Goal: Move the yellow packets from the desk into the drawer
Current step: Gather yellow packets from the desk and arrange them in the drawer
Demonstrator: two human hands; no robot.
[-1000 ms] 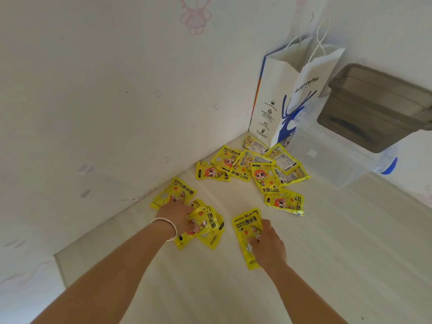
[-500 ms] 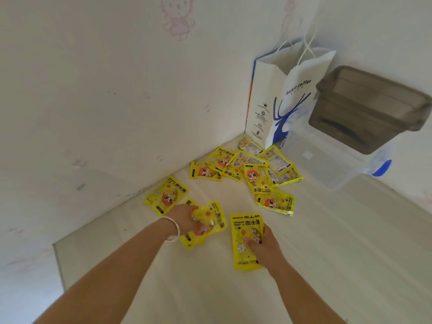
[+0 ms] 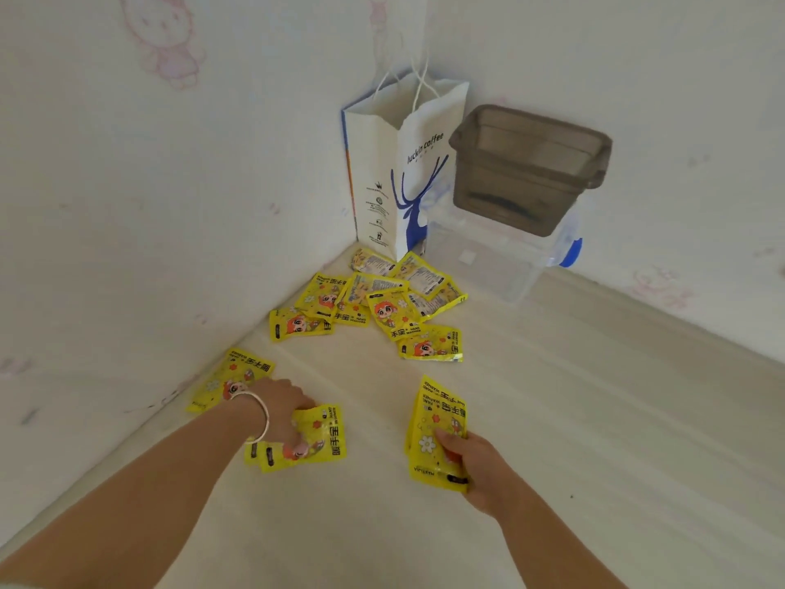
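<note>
Yellow hand-warmer packets lie on a pale wooden desk [image 3: 552, 418]. My left hand [image 3: 282, 412], with a white bangle on its wrist, grips a small stack of yellow packets [image 3: 323, 440] at the near left. My right hand [image 3: 471, 465] pinches another yellow packet [image 3: 437, 414] by its near end. One single packet [image 3: 231, 374] rests by the left wall behind my left wrist. A heap of several packets [image 3: 378, 306] sits in the far corner. No drawer is in view.
A white paper coffee bag [image 3: 395, 176] stands in the corner. Beside it is a clear plastic box [image 3: 484, 261] with a blue latch, and a grey tub [image 3: 526, 167] is stacked on top. Walls close off the left and back.
Both hands have drawn their packets toward me, away from the corner heap. The left hand's packets are gathered tighter, and the single packet by the wall is now uncovered.
</note>
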